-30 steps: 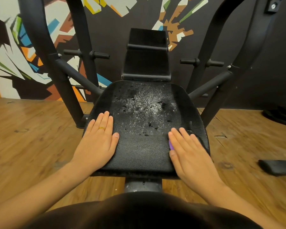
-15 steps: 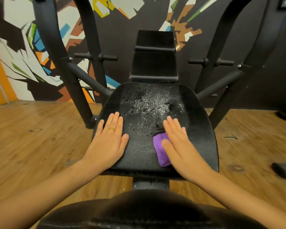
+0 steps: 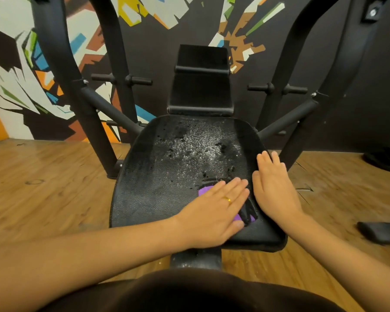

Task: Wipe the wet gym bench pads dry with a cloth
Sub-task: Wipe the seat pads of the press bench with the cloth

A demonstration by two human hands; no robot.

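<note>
The seat pad (image 3: 158,188) is black and pebble-grained, speckled with silvery-white droplets toward 12 o'clock. At its 4 o'clock shows a purple cloth (image 3: 205,190). The ring (image 3: 227,199) is gold. The frame (image 3: 61,64) is matte black. The floor (image 3: 43,188) is amber wood grain. The dark wall (image 3: 14,70) carries jagged white, orange, blue, green and yellow shards.

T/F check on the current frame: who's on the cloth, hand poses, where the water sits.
1. The left hand presses flat on the purple cloth. True.
2. The right hand grips the cloth. False: it lies flat on the seat pad, at its right edge, beside the cloth.
3. Droplets cover the seat pad's far middle. True.
4. The cloth lies on the floor. False: it is on the seat pad's near right part.
</note>
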